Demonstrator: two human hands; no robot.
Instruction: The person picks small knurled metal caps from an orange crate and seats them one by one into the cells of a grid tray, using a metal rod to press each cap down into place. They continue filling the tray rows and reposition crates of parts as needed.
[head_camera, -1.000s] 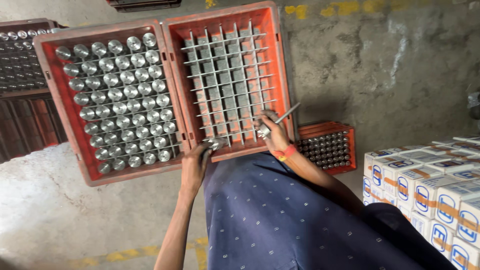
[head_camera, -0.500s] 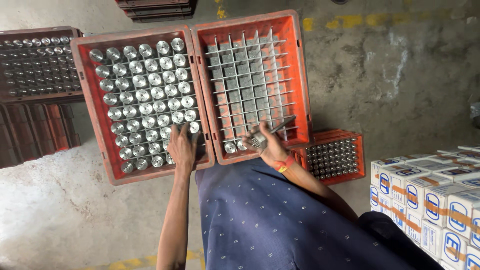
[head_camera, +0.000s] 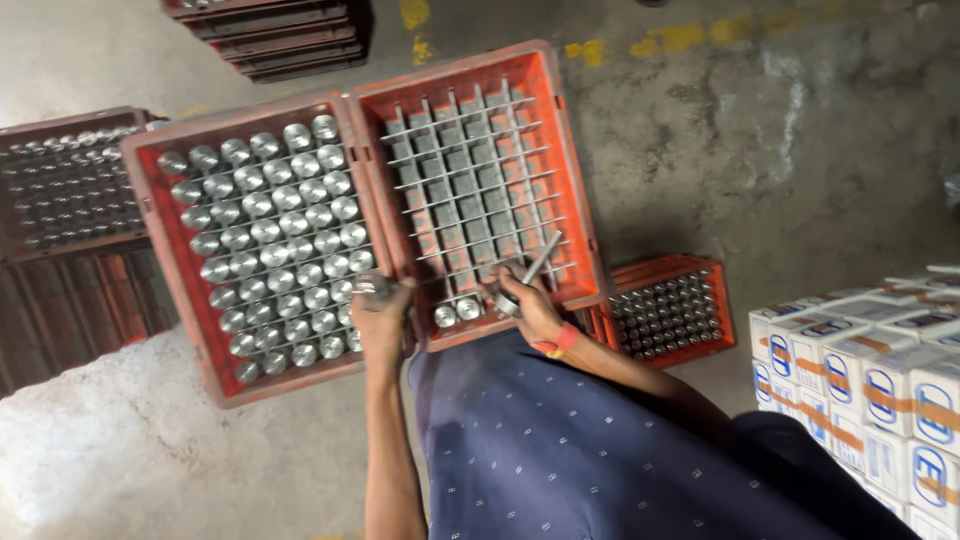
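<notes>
Two orange crates sit side by side: the full crate (head_camera: 175, 290), packed with metal cylinders, and the gridded crate (head_camera: 570, 190), nearly empty. The work looks like moving pieces across. The left hand (head_camera: 382, 318) is closed around one cylinder (head_camera: 370, 284) lifted from the full crate's near corner. The right hand (head_camera: 528, 305) grips a cylinder (head_camera: 506, 302) and a thin metal rod (head_camera: 541, 258), just beside two cylinders already seated (head_camera: 457, 313). Each piece must drop squarely into a free cell.

a dark crate (head_camera: 62, 185) of metal pieces sat at the far left on stacked dark crates (head_camera: 70, 300). a smaller orange crate (head_camera: 672, 305) of metal parts lay on the stained concrete floor (head_camera: 780, 140), near white cartons (head_camera: 870, 370) at right. more crates (head_camera: 275, 30) stood at top.
</notes>
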